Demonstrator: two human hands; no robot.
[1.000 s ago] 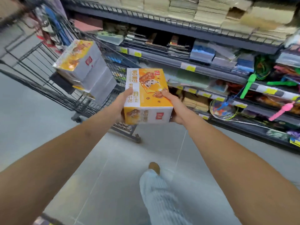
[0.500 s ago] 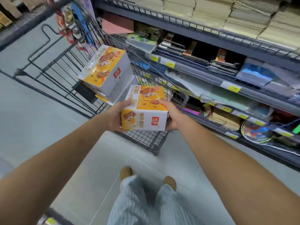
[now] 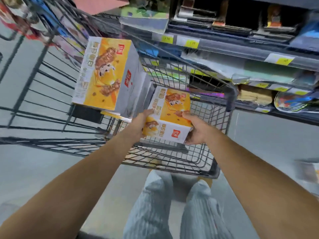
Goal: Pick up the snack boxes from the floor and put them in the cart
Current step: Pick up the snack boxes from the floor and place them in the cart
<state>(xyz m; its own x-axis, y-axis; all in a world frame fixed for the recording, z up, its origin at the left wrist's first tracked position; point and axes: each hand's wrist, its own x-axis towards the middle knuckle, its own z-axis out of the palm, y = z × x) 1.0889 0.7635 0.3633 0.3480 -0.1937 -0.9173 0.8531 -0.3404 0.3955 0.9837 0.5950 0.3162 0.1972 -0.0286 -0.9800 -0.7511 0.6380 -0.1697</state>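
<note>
Orange-and-white snack box is gripped from both sides, left hand and right hand fingers wrapped round its ends, low at the near end of the cart beside the stacked boxes already loaded. It's not set down yet, and I can't tell if more wait on the floor.

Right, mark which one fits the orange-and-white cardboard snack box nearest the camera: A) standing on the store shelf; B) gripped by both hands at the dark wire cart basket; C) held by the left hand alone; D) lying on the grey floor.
B: the left hand and right hand grip opposite sides of the orange-and-white cardboard snack box over the dark wire cart basket.
</note>
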